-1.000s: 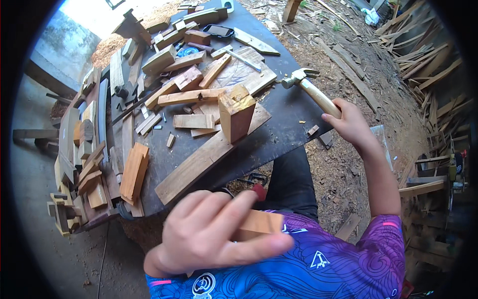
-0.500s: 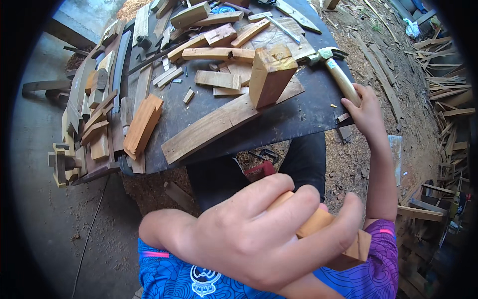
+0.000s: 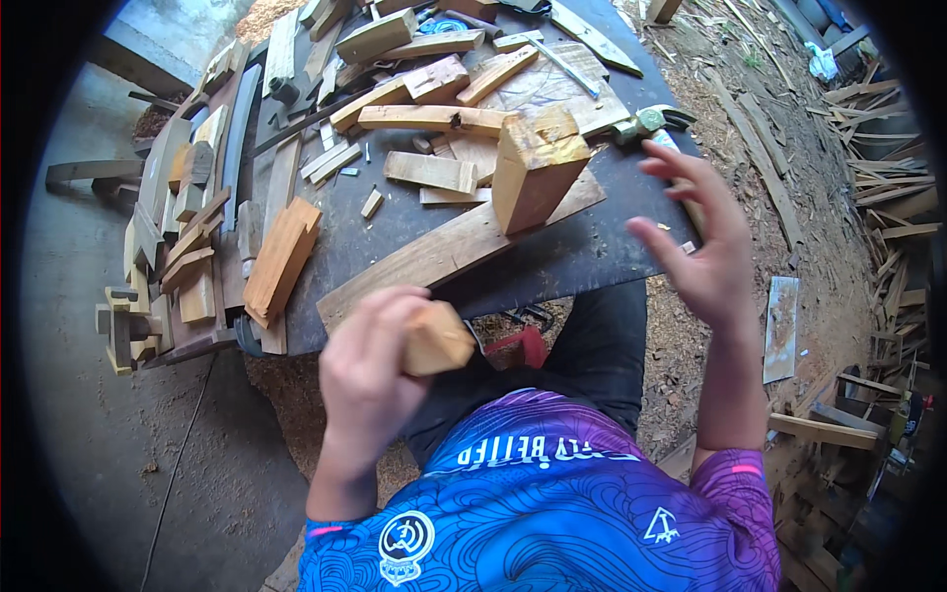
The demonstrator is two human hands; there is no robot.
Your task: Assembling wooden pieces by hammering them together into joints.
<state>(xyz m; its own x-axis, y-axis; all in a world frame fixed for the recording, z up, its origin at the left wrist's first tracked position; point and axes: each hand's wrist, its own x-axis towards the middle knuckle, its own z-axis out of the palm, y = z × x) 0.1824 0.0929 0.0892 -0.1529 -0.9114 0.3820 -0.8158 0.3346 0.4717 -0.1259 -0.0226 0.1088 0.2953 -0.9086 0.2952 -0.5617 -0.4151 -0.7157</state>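
Left hand grips a small block; right hand hangs open beside the hammer.

Over the lap, short of the dark metal-topped bench (image 3: 592, 257), the left hand (image 3: 370, 380) has its fingers wrapped on a small pale wooden block (image 3: 434, 338); a firm, square grip suits it best. The tall upright wooden block (image 3: 533, 168) stands mid-bench. The right hand (image 3: 695, 237), fingers spread, hovers just beside the green-headed hammer (image 3: 646, 121). No packages; a pale flat rectangular panel (image 3: 781, 328) lies on the ground.

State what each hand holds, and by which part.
The left hand grips a small wooden block by its left end. The right hand is open, holding nothing.
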